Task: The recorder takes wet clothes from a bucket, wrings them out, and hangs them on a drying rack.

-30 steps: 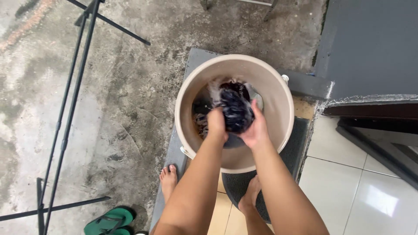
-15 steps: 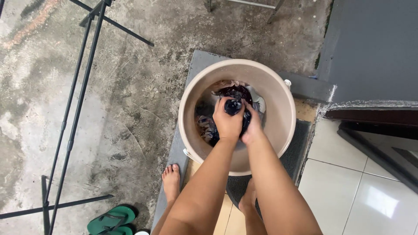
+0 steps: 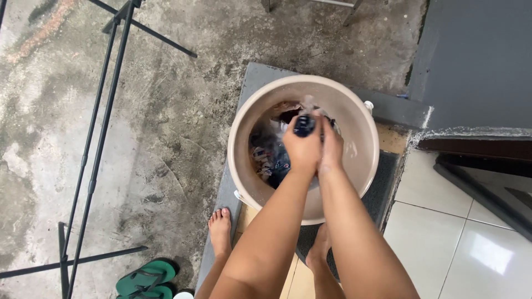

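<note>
A round beige bucket (image 3: 354, 116) stands on the ground below me, with wet clothes and water inside. My left hand (image 3: 302, 148) and my right hand (image 3: 331, 147) are pressed together over the bucket's middle. Both squeeze a dark blue wet garment (image 3: 303, 125), and only a small wad of it shows above my fingers. More soaked clothes (image 3: 270, 158) lie at the bucket's left side.
A dark doormat (image 3: 379, 188) lies under the bucket beside white floor tiles (image 3: 465, 243). My bare feet (image 3: 220, 230) stand near it. Black drying-rack legs (image 3: 94, 144) cross the wet concrete at left. Green flip-flops (image 3: 145, 278) lie at the bottom left.
My hands have closed tighter together around the dark garment and lifted it slightly. The wad showing above my fingers has shrunk from a large bundle to a small knob.
</note>
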